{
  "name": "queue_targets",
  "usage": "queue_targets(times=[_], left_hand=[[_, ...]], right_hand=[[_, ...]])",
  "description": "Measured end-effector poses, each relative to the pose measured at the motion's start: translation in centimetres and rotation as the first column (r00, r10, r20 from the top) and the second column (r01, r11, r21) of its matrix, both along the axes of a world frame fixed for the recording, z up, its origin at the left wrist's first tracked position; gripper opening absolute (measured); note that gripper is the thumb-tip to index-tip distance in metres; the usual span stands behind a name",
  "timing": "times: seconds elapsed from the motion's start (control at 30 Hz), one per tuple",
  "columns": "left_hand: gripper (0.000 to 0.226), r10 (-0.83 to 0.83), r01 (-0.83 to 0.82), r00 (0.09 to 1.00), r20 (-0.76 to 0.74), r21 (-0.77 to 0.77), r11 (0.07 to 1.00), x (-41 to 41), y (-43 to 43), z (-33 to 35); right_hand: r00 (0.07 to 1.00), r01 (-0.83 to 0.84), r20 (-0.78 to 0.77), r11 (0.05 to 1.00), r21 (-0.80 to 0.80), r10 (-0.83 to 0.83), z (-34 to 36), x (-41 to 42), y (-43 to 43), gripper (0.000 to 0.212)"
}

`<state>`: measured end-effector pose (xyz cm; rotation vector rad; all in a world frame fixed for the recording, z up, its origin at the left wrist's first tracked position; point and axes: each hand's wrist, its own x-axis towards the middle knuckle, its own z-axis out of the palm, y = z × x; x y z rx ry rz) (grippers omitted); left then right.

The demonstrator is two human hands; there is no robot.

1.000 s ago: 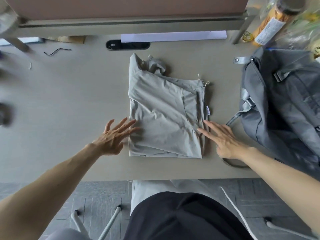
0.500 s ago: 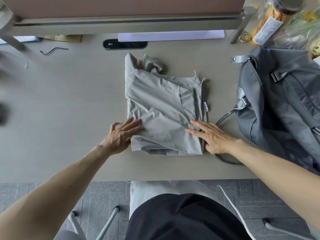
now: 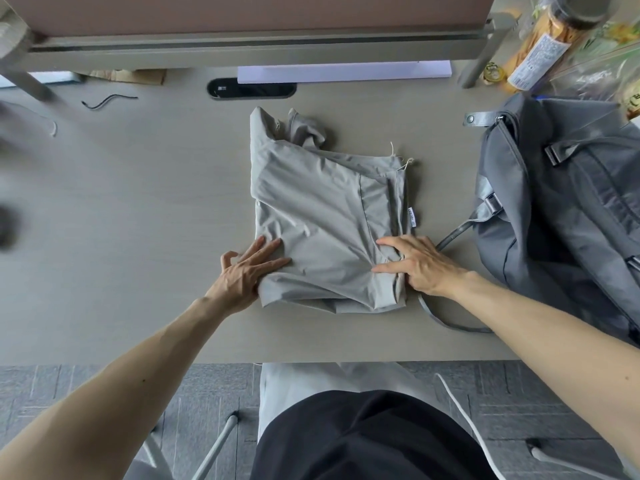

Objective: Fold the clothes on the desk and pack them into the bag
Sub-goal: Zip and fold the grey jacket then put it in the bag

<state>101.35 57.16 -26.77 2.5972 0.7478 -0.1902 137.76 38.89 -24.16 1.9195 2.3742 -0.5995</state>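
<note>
A light grey garment [image 3: 325, 216], folded into a rough rectangle, lies in the middle of the desk [image 3: 138, 220]. My left hand [image 3: 246, 271] holds its near left corner, fingers on top and thumb hidden under the edge. My right hand [image 3: 422, 268] grips the near right edge, where the cloth bunches between thumb and fingers. The near edge looks slightly raised. A dark grey bag [image 3: 561, 209] lies on the desk to the right, its strap [image 3: 446, 320] looping beside my right hand.
A jar [image 3: 543, 39] and plastic packets stand at the back right behind the bag. A black cable port [image 3: 251, 89], a white strip [image 3: 343, 69] and a loose black wire [image 3: 107, 100] lie along the back. The desk's front edge is just below the garment.
Both hands have moved inward from beside the garment onto its near corners and taken hold. The cloth has bunched under the fingers.
</note>
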Motion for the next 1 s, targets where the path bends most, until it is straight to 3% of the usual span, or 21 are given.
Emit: queue_targets(times=[0.1, 0.17, 0.23, 0.33, 0.37, 0.43, 0.5, 0.57, 0.6, 0.63, 0.67, 0.77, 0.9, 1.0], left_hand=[[0.052, 0.014, -0.014, 1.000, -0.018, -0.036, 0.999, -0.9, -0.2, 0.5], [0.044, 0.016, -0.014, 0.999, 0.046, -0.044, 0.999, -1.9, -0.6, 1.3], [0.043, 0.080, -0.066, 0.986, 0.146, -0.093, 0.993, -2.5, -1.0, 2.2], [0.040, 0.309, -0.212, 0.902, 0.302, -0.314, 0.925, -2.4, -1.6, 4.2], [0.045, 0.418, -0.274, 0.853, 0.313, -0.414, 0.868, -2.1, -1.6, 4.8], [0.074, 0.619, -0.416, 0.741, 0.262, -0.544, 0.729, -1.2, -1.1, 5.4], [0.076, 0.749, -0.544, 0.641, 0.166, -0.590, 0.596, 0.2, -0.3, 6.1], [0.065, 0.843, -0.638, 0.535, 0.053, -0.629, 0.444, 1.8, 1.1, 6.0], [0.063, 0.867, -0.657, 0.499, 0.004, -0.650, 0.381, 2.7, 1.8, 6.0], [0.064, 0.882, -0.672, 0.470, -0.046, -0.666, 0.323, 3.3, 2.6, 5.4], [0.066, 0.888, -0.685, 0.451, -0.088, -0.672, 0.281, 3.8, 3.3, 4.8], [0.064, 0.904, -0.730, 0.393, -0.167, -0.655, 0.196, 4.6, 4.2, 2.9], [0.062, 0.926, -0.754, 0.330, -0.185, -0.642, 0.141, 5.6, 4.1, 2.8], [0.060, 0.939, -0.816, 0.311, -0.147, -0.548, 0.185, 5.7, 4.0, 3.1]], right_hand=[[0.994, 0.051, -0.104, 0.995, 0.085, -0.042, 0.4, -0.8, -0.6, 0.083], [0.975, 0.136, -0.193, 0.984, 0.118, -0.111, 0.7, -1.3, -1.3, 0.075], [0.892, 0.281, -0.375, 0.959, 0.019, -0.254, 1.4, -2.0, -1.8, 0.067], [0.501, 0.592, -0.600, 0.753, -0.287, -0.624, 4.5, -3.5, -1.5, 0.036], [0.375, 0.643, -0.632, 0.681, -0.351, -0.679, 5.1, -3.8, -0.8, 0.038], [0.109, 0.646, -0.711, 0.593, -0.480, -0.695, 5.6, -4.5, 0.5, 0.040], [-0.209, 0.540, -0.735, 0.551, -0.637, -0.645, 6.6, -4.8, 2.1, 0.017], [-0.357, 0.423, -0.662, 0.518, -0.744, -0.659, 6.0, -4.2, 3.8, 0.073], [-0.428, 0.385, -0.611, 0.477, -0.790, -0.666, 6.0, -4.1, 4.7, 0.077], [-0.466, 0.364, -0.579, 0.451, -0.815, -0.669, 5.5, -3.9, 5.4, 0.067], [-0.498, 0.349, -0.552, 0.428, -0.833, -0.668, 5.0, -3.9, 6.0, 0.058], [-0.490, 0.368, -0.528, 0.384, -0.847, -0.694, 3.7, -3.9, 7.3, 0.064], [-0.232, 0.720, -0.530, 0.223, -0.658, -0.815, 1.1, -4.4, 7.6, 0.025], [-0.006, 0.877, -0.446, 0.210, -0.433, -0.895, 0.2, -4.4, 8.0, 0.044]])
